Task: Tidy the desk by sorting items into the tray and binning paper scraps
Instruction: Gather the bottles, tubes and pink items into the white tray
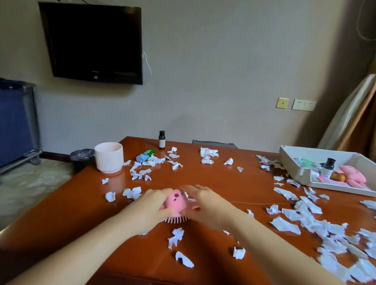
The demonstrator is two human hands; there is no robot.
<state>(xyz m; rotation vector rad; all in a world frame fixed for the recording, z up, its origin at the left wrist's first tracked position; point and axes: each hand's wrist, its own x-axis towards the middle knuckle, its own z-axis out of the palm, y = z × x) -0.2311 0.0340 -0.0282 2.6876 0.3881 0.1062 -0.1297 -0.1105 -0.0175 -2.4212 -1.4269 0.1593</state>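
Note:
A pink bristled brush (175, 203) with a cartoon face sits at the middle of the brown desk (213, 180), its white bristles pointing down toward me. My left hand (153, 204) grips its left side. My right hand (204, 204) is at its right side with fingers stretched over the top. The white tray (293, 164) stands at the back right and holds a pink plush, a dark bottle and small items. White paper scraps (307, 210) lie all over the desk, thickest on the right. A black bin (81, 158) stands on the floor beside the desk's left far corner.
A white ribbed cup (109, 157) stands at the back left, next to a green and blue tube (145, 156). A small dark bottle (161, 140) stands at the far edge. A blue cart (8, 126) is on the floor at left.

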